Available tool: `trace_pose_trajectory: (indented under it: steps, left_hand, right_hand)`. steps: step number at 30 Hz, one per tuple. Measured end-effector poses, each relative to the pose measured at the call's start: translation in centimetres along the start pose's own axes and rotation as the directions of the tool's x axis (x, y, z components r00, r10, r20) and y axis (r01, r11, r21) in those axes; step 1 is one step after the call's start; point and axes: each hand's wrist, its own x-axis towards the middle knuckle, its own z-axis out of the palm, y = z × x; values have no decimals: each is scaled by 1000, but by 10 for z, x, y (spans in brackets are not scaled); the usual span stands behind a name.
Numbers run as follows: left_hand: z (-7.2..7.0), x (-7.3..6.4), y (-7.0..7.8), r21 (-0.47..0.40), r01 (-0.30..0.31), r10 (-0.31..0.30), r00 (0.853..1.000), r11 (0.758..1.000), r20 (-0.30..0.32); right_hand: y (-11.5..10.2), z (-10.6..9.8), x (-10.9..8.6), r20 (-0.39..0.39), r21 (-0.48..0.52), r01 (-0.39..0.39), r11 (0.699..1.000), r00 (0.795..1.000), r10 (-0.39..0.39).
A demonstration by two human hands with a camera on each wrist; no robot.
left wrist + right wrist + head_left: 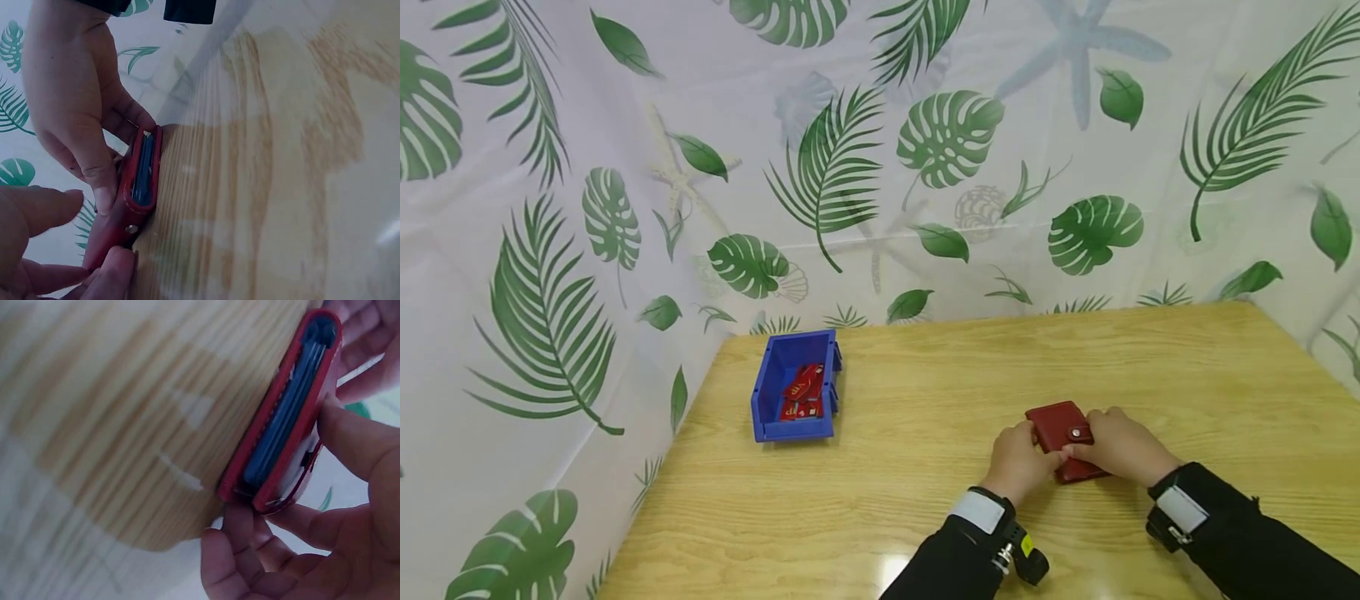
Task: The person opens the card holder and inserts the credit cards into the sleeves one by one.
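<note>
A red card wallet [1058, 423] with a snap strap lies on the table at right of centre in the head view. My left hand [1018, 458] holds its left edge, the thumb reaching over the top. On the opposite side, my right hand [1123, 446] grips the edge near the snap, thumb across the cover. The two thumb tips come close together over the wallet. In the right wrist view, bluish clear sleeves [289, 415] show between the covers of the folded wallet. Its snap button [131, 229] appears in the left wrist view.
A blue plastic bin [795, 428] stands at the table's back left, with several red cards [805, 383] marked VIP inside. The wood-grain table [925, 383] ends at a leaf-print cloth [865, 167] behind and at the left.
</note>
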Motion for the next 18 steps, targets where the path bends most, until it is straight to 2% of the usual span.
trace_pose_trajectory:
  steps: [4, 8, 14, 18]
  left_hand:
    - [-11, -2, -8, 173, -34, 42, 998, 984, -44]
    - [-26, -7, -20, 283, -27, 43, 998, 959, -52]
    - [-61, -13, -40, 358, -19, 32, 999, 934, -29]
    - [-83, -18, -57, 336, -22, 29, 999, 942, -17]
  right_hand:
    - [-22, 7, 0, -20, -28, 24, 999, 1000, -25]
    - [-45, 17, 1, -16, -54, 55, 997, 998, -56]
    - [-86, 31, 6, -35, -90, 125, 988, 991, -128]
    - [-112, 38, 9, -50, -88, 151, 985, 987, -156]
